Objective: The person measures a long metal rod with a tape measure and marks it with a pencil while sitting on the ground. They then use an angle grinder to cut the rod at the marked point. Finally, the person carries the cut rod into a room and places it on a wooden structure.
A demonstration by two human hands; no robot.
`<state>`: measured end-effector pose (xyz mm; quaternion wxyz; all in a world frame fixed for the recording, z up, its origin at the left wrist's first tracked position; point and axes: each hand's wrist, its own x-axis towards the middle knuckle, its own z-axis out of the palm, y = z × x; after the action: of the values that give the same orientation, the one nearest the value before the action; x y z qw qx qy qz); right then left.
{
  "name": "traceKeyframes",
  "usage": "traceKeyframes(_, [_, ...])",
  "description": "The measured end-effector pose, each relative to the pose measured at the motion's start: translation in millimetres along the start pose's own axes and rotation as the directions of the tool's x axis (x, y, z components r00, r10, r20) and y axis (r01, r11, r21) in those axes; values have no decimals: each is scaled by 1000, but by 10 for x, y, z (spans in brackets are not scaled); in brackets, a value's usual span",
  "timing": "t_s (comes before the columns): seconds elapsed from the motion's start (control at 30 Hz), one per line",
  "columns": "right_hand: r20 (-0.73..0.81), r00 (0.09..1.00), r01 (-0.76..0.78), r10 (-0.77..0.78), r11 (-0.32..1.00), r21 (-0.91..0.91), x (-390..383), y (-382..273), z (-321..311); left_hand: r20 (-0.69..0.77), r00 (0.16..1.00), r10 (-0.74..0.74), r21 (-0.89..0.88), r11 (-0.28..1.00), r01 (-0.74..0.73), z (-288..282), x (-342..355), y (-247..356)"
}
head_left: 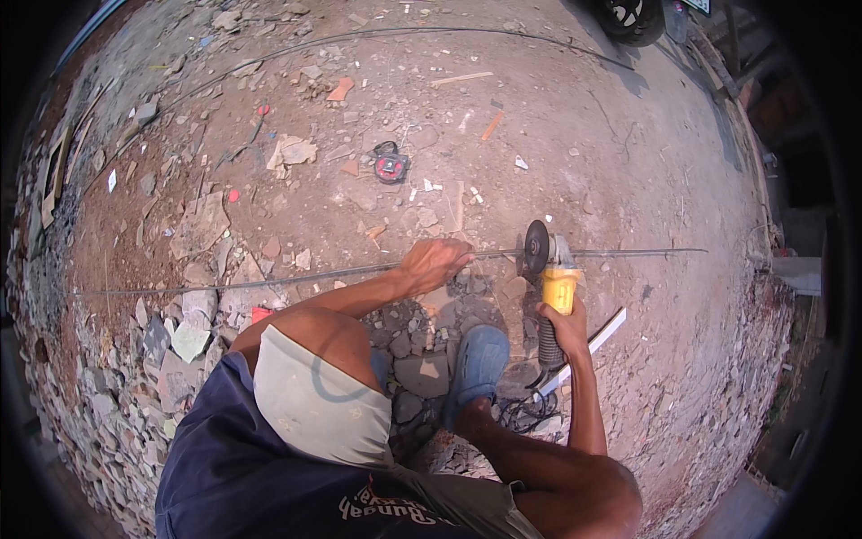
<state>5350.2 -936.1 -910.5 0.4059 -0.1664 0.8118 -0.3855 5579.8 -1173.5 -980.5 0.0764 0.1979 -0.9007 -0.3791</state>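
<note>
Across the ground in front of me lies a long thin metal rod point(637, 252). My left hand point(435, 262) is closed around it near the middle. With my right hand point(567, 330) I grip a yellow angle grinder point(560, 289) by its body. Its dark cutting disc point(536, 247) stands upright at the rod, just right of my left hand. No sparks show, and whether the disc touches the rod I cannot tell. A black cord trails from the grinder's rear toward my blue clog point(480, 359).
A black and red tape measure point(391, 168) lies beyond the rod. Near my right forearm is a white strip point(603, 337), with tangled black cable point(525, 413) beside it. Broken stones point(193, 341) cover the left side. A vehicle wheel point(633, 20) stands at the far right.
</note>
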Motion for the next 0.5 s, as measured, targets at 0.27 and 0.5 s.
traceKeyframes(0.27, [7, 1000, 5, -5, 1000, 9, -44, 27, -4, 2, 1000, 9, -2, 1000, -9, 41, -12, 2])
traceKeyframes(0.5, [-1, 999, 38, -38, 999, -15, -21, 103, -22, -46, 997, 58, 7, 998, -58, 38, -9, -22])
